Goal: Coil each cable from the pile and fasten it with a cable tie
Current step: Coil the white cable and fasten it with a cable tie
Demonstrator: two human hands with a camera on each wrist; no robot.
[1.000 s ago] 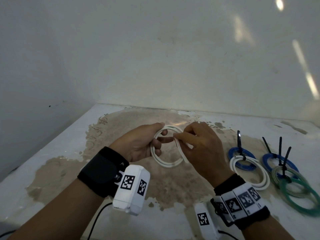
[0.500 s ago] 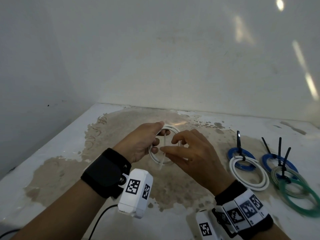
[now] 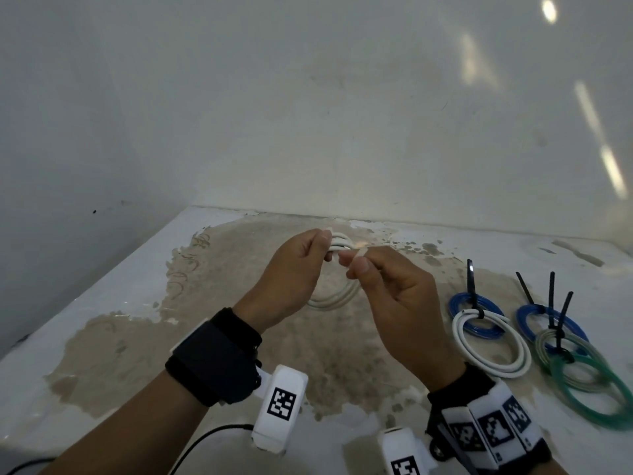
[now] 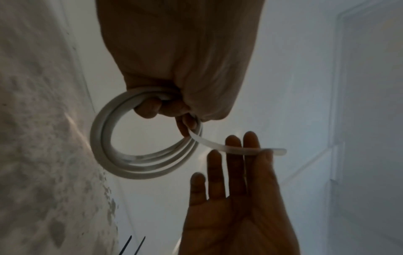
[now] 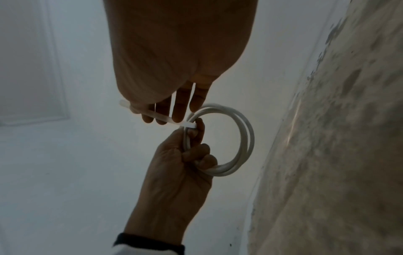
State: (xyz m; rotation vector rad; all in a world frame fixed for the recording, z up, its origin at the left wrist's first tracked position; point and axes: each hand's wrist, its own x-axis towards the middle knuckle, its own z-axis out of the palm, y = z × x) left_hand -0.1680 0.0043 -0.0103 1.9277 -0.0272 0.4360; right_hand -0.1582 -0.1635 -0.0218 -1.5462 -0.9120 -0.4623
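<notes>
Left hand (image 3: 291, 272) clenched on the white coil (image 4: 139, 155) to keep its loops together, right hand (image 3: 394, 296) pinching the cable tie (image 4: 229, 148) tail taut

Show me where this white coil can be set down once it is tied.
Bare tabletop lies left of the left hand, out to the left wall. More lies below the held white coil, between the two wrists. The right side is crowded: the tied white coil, blue coils and green coils overlap there, black tie tails sticking up.
</notes>
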